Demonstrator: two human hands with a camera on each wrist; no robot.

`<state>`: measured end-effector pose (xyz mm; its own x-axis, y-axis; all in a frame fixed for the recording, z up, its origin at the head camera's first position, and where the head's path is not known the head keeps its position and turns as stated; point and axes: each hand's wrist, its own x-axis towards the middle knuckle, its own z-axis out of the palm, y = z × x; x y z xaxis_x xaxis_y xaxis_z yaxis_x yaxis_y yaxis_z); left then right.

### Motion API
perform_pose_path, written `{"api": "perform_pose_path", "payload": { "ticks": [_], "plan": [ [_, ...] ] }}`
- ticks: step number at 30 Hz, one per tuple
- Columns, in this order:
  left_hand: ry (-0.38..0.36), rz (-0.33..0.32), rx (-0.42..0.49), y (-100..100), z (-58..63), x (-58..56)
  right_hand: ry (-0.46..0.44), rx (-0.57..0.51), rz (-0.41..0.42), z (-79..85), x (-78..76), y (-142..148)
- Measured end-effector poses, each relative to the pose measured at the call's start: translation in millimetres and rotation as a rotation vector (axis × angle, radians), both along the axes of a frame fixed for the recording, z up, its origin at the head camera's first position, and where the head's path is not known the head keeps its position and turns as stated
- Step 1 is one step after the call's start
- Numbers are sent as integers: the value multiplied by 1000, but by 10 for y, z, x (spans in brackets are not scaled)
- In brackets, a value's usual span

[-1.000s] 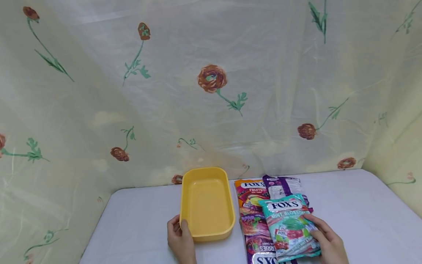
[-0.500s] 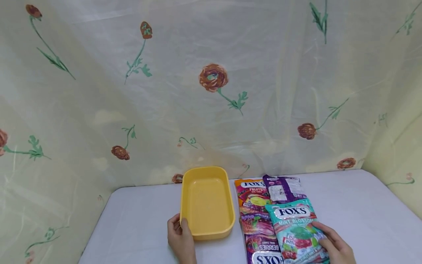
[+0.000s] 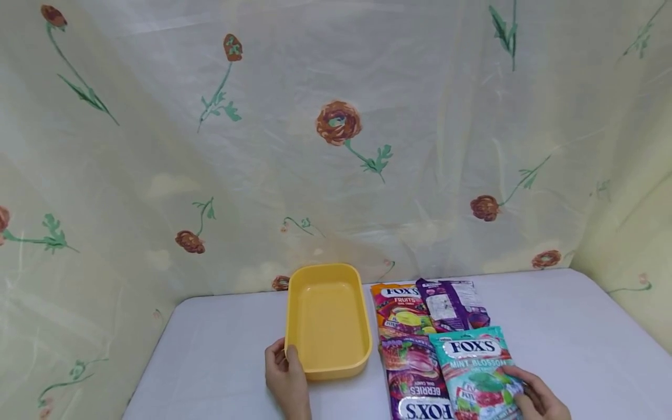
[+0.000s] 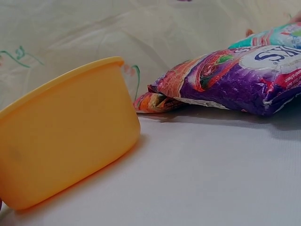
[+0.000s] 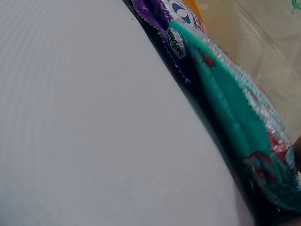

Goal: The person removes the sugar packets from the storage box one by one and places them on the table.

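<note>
My left hand (image 3: 287, 379) grips the near left side of a yellow plastic tub (image 3: 328, 326), thumb over the rim and fingers outside. Nothing lies in the tub. My right hand (image 3: 538, 394) holds the right edge of a teal Fox's Mint Blossom candy bag (image 3: 475, 364), thumb and forefinger on its printed face. A purple Fox's Berries candy bag (image 3: 415, 373), its print upside down, lies left of the teal one. In the right wrist view the teal bag (image 5: 235, 113) runs low along the tabletop, its near end partly hidden.
An orange Fox's Fruits candy bag (image 3: 401, 309) lies behind the Berries bag. Beside it a purple bag (image 3: 454, 306) shows a white label panel. All rest on a white-covered table (image 3: 226, 350). A floral curtain (image 3: 252, 163) hangs behind and at both sides.
The right hand has drawn the teal candy bag rightward and toward the body, uncovering more of the Berries bag and the purple bag behind. The left hand stays on the tub.
</note>
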<state>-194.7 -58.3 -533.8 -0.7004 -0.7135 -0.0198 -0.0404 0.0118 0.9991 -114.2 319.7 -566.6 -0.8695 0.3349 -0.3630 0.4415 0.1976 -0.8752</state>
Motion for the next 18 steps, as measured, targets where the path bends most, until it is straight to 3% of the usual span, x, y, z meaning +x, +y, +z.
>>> {"api": "perform_pose_path", "payload": {
  "ticks": [3,8,14,18],
  "plan": [
    [-21,-3,-5,-4,-2,20,84,211,8,-104,27,-20],
    [-44,-6,-17,-14,-20,18,186,401,36,-167,96,-41],
    [8,-17,13,-11,9,-15,357,426,15,-58,114,-96],
    [4,-9,21,-4,28,-10,392,395,9,6,133,-110]
  ]
}}
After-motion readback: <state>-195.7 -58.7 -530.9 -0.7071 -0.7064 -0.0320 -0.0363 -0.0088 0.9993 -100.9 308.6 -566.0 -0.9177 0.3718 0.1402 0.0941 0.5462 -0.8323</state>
